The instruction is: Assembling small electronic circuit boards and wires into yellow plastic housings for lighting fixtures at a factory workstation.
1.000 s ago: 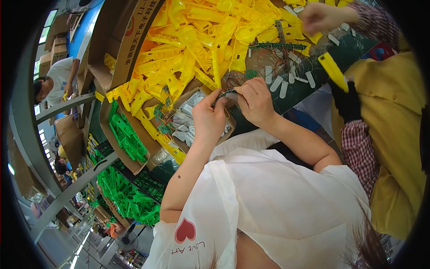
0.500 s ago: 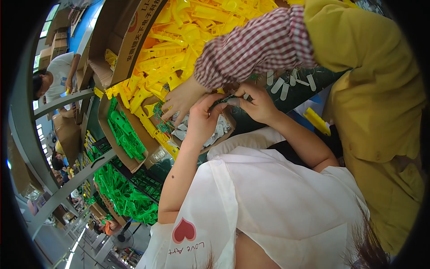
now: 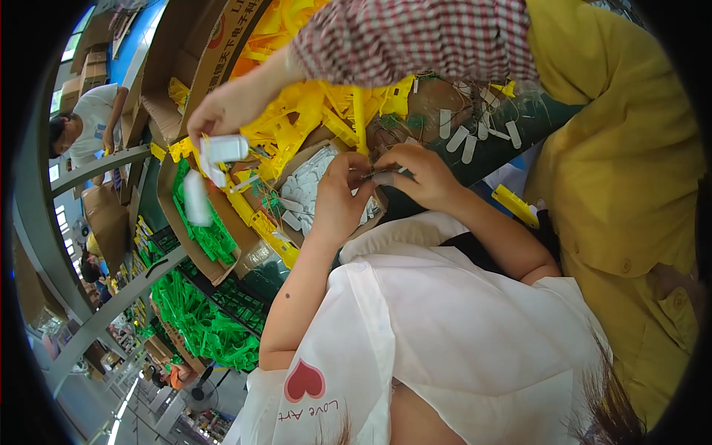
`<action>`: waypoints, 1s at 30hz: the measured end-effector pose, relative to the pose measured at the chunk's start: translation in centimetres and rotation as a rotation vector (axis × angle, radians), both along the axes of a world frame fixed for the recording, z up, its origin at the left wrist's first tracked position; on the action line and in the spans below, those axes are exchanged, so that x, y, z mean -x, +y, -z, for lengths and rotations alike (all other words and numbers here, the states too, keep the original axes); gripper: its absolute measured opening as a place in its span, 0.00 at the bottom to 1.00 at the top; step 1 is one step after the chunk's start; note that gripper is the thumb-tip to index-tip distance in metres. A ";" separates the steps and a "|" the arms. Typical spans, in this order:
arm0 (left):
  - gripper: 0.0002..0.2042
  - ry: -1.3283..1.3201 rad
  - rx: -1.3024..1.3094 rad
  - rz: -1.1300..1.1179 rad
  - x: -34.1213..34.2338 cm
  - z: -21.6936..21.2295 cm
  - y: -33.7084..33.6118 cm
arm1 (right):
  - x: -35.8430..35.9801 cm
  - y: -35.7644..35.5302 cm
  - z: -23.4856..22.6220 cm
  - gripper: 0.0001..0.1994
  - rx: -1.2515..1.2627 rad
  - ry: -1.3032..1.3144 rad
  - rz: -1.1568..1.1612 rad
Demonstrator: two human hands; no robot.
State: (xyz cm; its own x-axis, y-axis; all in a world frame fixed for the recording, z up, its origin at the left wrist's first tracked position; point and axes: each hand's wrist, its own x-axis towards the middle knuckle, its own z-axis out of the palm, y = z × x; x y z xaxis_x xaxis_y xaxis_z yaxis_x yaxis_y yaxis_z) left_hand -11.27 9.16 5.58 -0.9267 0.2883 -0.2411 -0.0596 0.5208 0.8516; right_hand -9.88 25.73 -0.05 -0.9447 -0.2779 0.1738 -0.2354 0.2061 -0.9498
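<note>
My left hand and my right hand meet over the near edge of the work table, fingertips pinched together. Between them is something small and dark, mostly covered by the fingers; its kind cannot be made out. A small pale bit shows by my right fingers. Beneath my left hand stands an open carton of small white flat plastic pieces. Thin wires and small green parts lie at its left side.
A co-worker's hand holds blurred white plastic pieces at the left; that checked sleeve crosses the far side. Yellow plastic parts heap behind. Green parts fill a carton at left. White strips lie on the right.
The co-worker's hand has lifted from the carton and moved left and away, now with white pieces in it. The white pieces in the carton show more. My hands stay nearly in place.
</note>
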 end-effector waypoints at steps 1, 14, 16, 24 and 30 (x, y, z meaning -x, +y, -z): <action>0.11 0.011 0.055 0.016 0.1 -0.4 0.2 | -0.2 -0.1 -0.1 0.11 -0.004 0.000 0.007; 0.05 -0.119 -0.226 -0.161 0.9 0.8 1.9 | -0.1 1.1 -0.6 0.05 0.111 -0.031 0.293; 0.10 -0.194 -0.220 -0.224 1.6 0.8 2.8 | 0.7 2.6 -0.1 0.08 0.061 -0.035 0.378; 0.16 0.238 0.216 0.105 2.7 4.0 2.1 | 3.9 13.0 5.0 0.18 -0.807 0.254 0.974; 0.13 0.628 0.216 0.233 2.6 0.2 3.7 | 2.8 13.7 -0.7 0.08 -0.415 0.086 0.578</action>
State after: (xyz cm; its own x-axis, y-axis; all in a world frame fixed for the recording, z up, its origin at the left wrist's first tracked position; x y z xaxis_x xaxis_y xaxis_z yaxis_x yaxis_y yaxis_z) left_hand -13.84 12.90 5.36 -0.8293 0.5023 0.2449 0.5431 0.6215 0.5646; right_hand -12.70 39.48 0.67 -0.9486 0.2034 0.2426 -0.0501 0.6603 -0.7493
